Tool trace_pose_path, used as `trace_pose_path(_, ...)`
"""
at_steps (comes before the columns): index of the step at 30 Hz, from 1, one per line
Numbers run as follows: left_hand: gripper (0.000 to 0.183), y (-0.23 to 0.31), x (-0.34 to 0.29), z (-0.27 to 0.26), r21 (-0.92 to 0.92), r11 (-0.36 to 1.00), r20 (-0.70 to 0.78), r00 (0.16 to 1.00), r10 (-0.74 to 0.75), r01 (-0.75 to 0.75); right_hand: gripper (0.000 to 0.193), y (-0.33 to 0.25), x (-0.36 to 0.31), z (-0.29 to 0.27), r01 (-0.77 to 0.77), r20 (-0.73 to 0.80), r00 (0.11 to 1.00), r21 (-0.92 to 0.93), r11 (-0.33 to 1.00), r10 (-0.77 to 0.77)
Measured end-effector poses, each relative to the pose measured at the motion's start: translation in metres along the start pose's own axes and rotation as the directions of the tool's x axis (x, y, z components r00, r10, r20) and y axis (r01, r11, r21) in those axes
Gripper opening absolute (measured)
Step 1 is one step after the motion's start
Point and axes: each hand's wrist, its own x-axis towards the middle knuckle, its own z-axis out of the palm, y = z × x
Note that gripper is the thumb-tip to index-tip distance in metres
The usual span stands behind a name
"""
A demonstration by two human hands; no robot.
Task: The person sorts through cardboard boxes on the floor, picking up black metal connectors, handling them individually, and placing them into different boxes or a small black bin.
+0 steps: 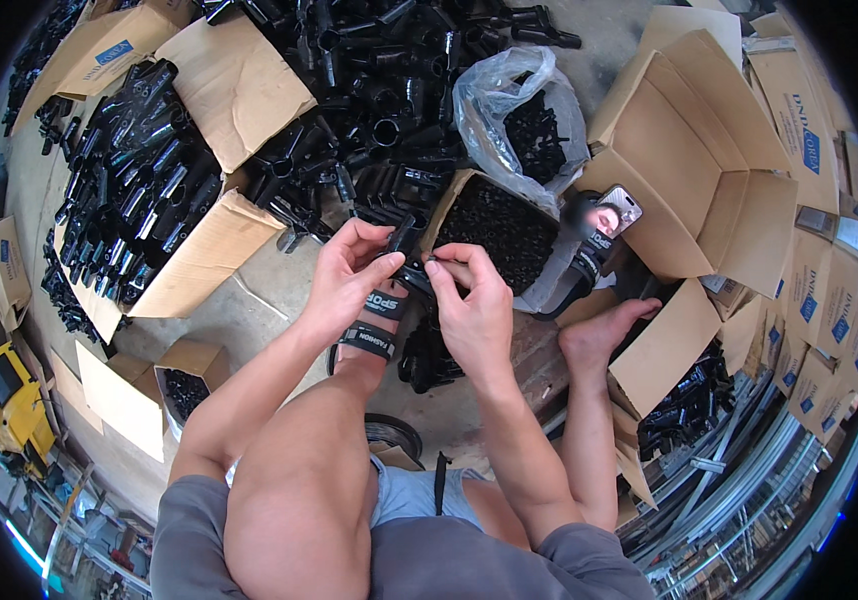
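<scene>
Between my hands, in front of my bent knee, is a short black tubular part [406,236] with a shiny surface. My left hand [349,268] is closed round it, thumb and fingers on its side. Close against its lower end, my right hand [473,300] pinches with thumb and forefinger; what sits in that pinch is small, dark and mostly hidden. Just beyond my right hand stands a cardboard box [446,208] full of small black pieces. Behind it, a clear plastic bag [479,95] holds more small black pieces.
A big heap of black tubular parts [379,80] covers the floor ahead. On the left, a cardboard box [194,262] overflows with similar parts. An open cardboard box [669,140] stands at right, near a phone [621,208] by a black sandal [589,262]. Stacked cartons [809,290] line the far right.
</scene>
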Motion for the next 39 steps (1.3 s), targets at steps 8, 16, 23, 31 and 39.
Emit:
trace_pose_path(8,0.026,-0.007,0.002,0.0,0.016,0.998,0.005,0.998,0.064,-0.064,0.018,0.014,0.0,0.018,-0.002,-0.098,0.995,-0.045,0.999,-0.003)
trace_pose_path(16,0.025,-0.013,0.002,-0.004,-0.001,0.994,-0.024,0.993,0.112,-0.112,0.019,0.02,0.002,0.025,0.009,-0.098,0.995,-0.021,1.0,-0.011)
trace_pose_path(23,0.026,-0.008,0.0,-0.001,-0.026,0.997,0.0,0.997,0.079,-0.079,0.021,0.016,0.003,0.017,0.062,-0.029,0.997,-0.096,0.993,-0.065)
trace_pose_path(31,0.026,-0.012,0.003,0.001,0.024,0.991,0.014,0.991,0.131,-0.132,0.017,0.009,0.0,0.015,0.102,-0.097,0.988,-0.17,0.98,-0.119)
trace_pose_path(39,0.026,-0.006,0.002,0.003,0.053,0.988,0.031,0.99,0.14,-0.142,0.014,0.005,0.0,0.01,0.146,-0.064,0.984,-0.266,0.953,-0.169)
